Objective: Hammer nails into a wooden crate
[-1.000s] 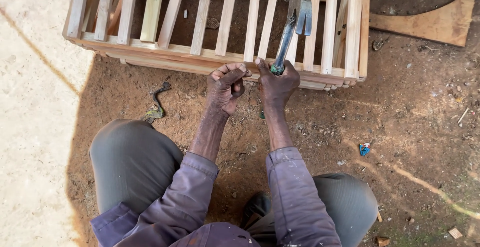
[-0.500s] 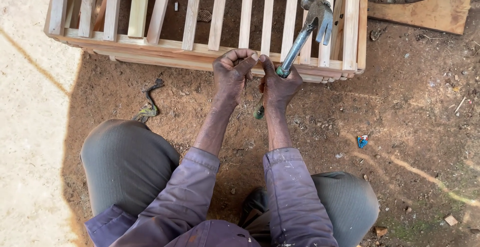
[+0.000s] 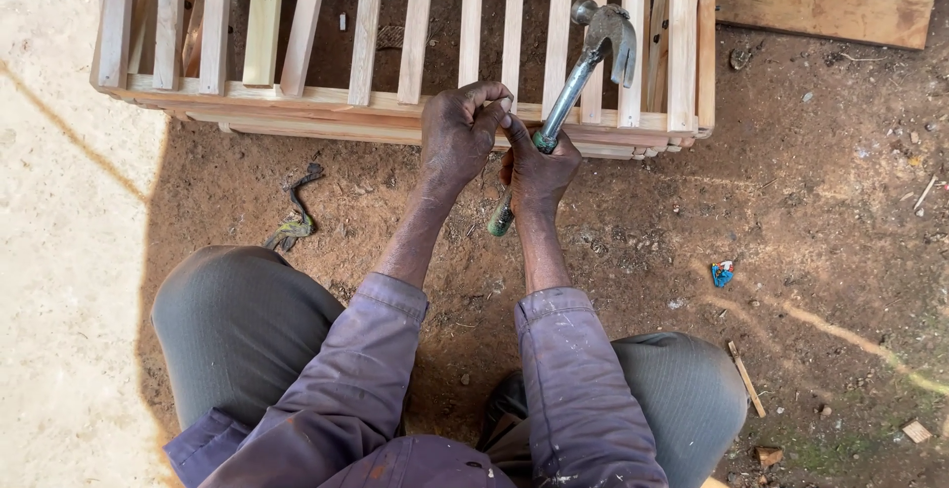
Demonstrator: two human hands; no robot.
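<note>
The ground [image 3: 791,211] is bare reddish-brown dirt, outdoors, scattered with small stones, wood chips and a scrap of blue litter [image 3: 723,273] to the right. To the left the dirt gives way to a paler, sunlit sandy strip [image 3: 59,251]. On the far side lies a slatted wooden frame [image 3: 326,117] of pale timber, its slats running away from the person. A flat wooden board [image 3: 840,3] lies at the far right corner. A twisted dark scrap [image 3: 295,209] rests on the dirt near the frame's front rail.

The right hand [image 3: 539,167] has its fingers closed around the handle of a claw hammer [image 3: 568,92], whose steel head is raised over the slats. The left hand [image 3: 460,132], just beside it, is curled with fingertips pinched together at the frame's front rail; what it pinches cannot be told.
</note>
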